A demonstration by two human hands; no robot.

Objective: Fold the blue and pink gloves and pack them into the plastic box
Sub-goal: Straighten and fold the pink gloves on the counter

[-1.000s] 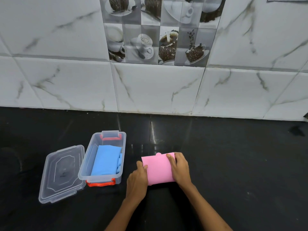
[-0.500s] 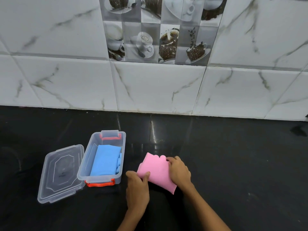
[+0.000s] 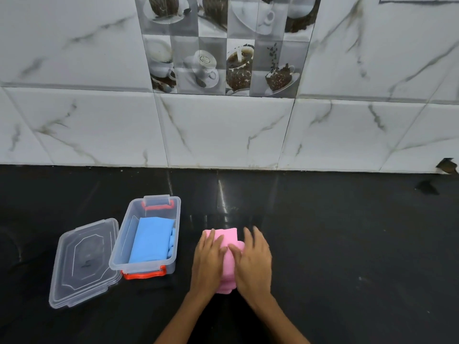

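Note:
A folded pink glove point(image 3: 229, 238) lies on the black counter in front of me, narrow and long, mostly covered by my hands. My left hand point(image 3: 208, 259) rests flat on its left side and my right hand point(image 3: 253, 261) flat on its right side, fingers stretched out and pressing down, neither gripping it. To the left stands the clear plastic box point(image 3: 118, 249) with orange clasps, open. A folded blue glove point(image 3: 151, 240) lies inside it.
The box's clear lid point(image 3: 84, 261) lies on the counter against the box's left side. A white marble-tiled wall point(image 3: 223, 130) rises behind the black counter point(image 3: 347, 244). A dark chip marks the wall's base at far right point(image 3: 447, 166).
The pink glove was lifted, folded over and laid back down narrower. Both hands went from pinching its edges to lying flat on top of it.

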